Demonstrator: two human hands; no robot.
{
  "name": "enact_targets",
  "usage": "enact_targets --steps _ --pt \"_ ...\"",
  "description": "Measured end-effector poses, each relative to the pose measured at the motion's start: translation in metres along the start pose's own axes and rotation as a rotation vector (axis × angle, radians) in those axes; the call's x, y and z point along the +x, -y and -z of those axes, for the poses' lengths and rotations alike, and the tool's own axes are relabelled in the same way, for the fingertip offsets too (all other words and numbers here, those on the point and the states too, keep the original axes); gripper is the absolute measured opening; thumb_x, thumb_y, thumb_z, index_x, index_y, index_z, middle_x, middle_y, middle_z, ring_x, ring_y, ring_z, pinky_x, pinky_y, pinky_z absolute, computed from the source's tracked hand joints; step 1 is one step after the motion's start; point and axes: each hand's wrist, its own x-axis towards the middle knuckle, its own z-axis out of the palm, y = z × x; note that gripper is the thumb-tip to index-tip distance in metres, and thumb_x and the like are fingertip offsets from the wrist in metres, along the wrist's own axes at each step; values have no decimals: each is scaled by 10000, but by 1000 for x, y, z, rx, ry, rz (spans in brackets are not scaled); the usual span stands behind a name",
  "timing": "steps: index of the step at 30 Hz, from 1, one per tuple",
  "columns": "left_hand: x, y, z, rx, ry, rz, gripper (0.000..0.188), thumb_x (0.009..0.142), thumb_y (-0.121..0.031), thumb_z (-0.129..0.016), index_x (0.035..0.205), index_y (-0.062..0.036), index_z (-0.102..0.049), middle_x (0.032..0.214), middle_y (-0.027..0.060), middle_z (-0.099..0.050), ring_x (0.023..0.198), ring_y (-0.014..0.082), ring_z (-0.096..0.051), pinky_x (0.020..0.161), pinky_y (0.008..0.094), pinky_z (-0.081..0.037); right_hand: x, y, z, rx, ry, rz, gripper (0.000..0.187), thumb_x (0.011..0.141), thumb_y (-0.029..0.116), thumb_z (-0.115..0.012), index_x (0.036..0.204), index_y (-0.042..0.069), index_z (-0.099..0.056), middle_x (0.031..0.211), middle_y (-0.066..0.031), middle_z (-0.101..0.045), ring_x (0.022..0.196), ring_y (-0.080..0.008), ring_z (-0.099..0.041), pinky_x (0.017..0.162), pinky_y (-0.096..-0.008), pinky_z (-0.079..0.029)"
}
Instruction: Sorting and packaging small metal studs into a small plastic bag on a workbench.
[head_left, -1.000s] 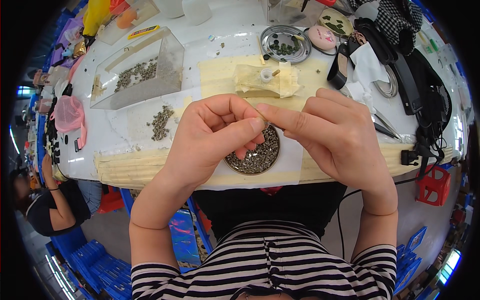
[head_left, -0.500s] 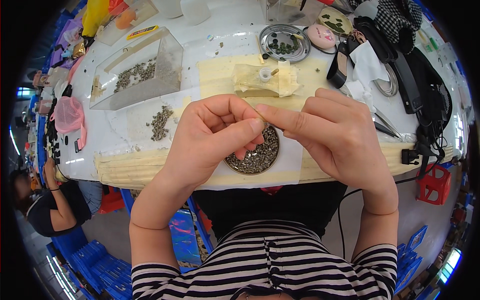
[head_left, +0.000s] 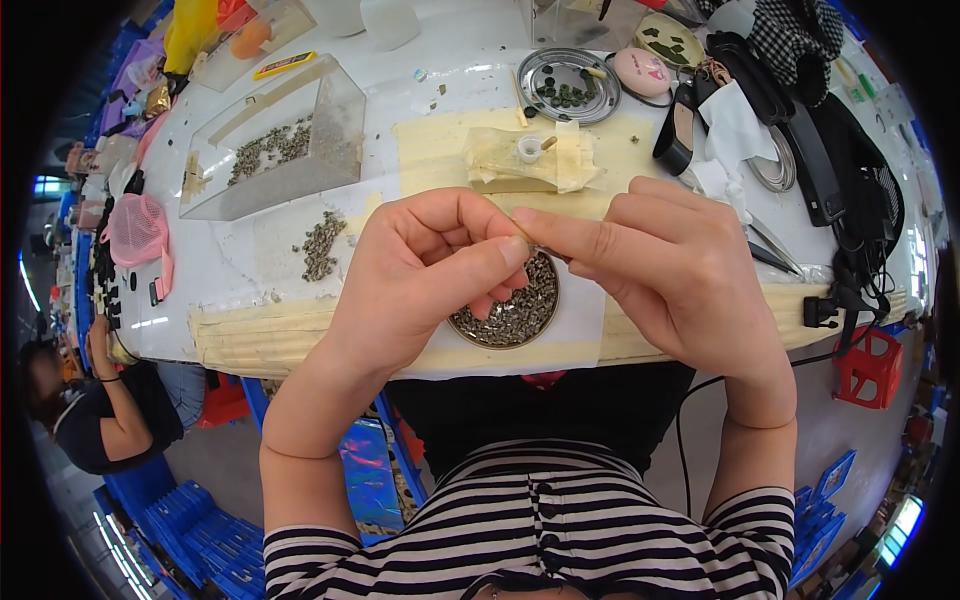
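My left hand (head_left: pixel 420 270) and my right hand (head_left: pixel 670 270) meet fingertip to fingertip above a round shallow dish (head_left: pixel 515 310) full of small dark metal parts. Thumb and forefinger of each hand pinch together at the same spot, apparently on one tiny part that my fingers hide. The dish sits on a white sheet (head_left: pixel 580 330) at the near edge of the white table (head_left: pixel 230 280). A loose heap of the same small parts (head_left: pixel 320 245) lies on the table to the left of my left hand.
A clear plastic box (head_left: pixel 270 140) with more parts stands at the back left. A round metal tray (head_left: pixel 568 85), a small white cap on crumpled tape (head_left: pixel 530 150), tweezers (head_left: pixel 770 245), black straps (head_left: pixel 860 230) and a pink net (head_left: pixel 135 230) surround me. Another person (head_left: pixel 90 410) sits low left.
Both hands stay pinched together over the dish. They shift only slightly; the fingertips work at the same spot.
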Motion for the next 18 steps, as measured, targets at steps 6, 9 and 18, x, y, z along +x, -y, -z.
enact_targets --steps 6,9,18 --pt "0 1 3 -22 16 -6 101 904 -109 -682 914 -13 -653 779 47 -679 642 51 -587 572 185 -471 0 -1 0 -32 1 11 455 738 58 -725 1181 163 -735 582 -27 -405 545 -194 -415 502 -341 -338" --pt "0 1 -2 51 -29 -14 92 898 -114 -658 887 -29 -624 740 38 -667 596 45 -570 535 188 -443 0 -1 -1 -62 -7 16 465 729 59 -727 1179 175 -736 585 -22 -402 545 -190 -415 494 -336 -340" --pt "0 1 -4 79 -29 -29 99 900 -113 -657 885 -21 -625 744 40 -665 600 45 -567 543 185 -446 -1 -1 1 -114 -15 29 459 728 60 -721 1173 172 -738 596 -18 -412 549 -185 -425 492 -326 -354"
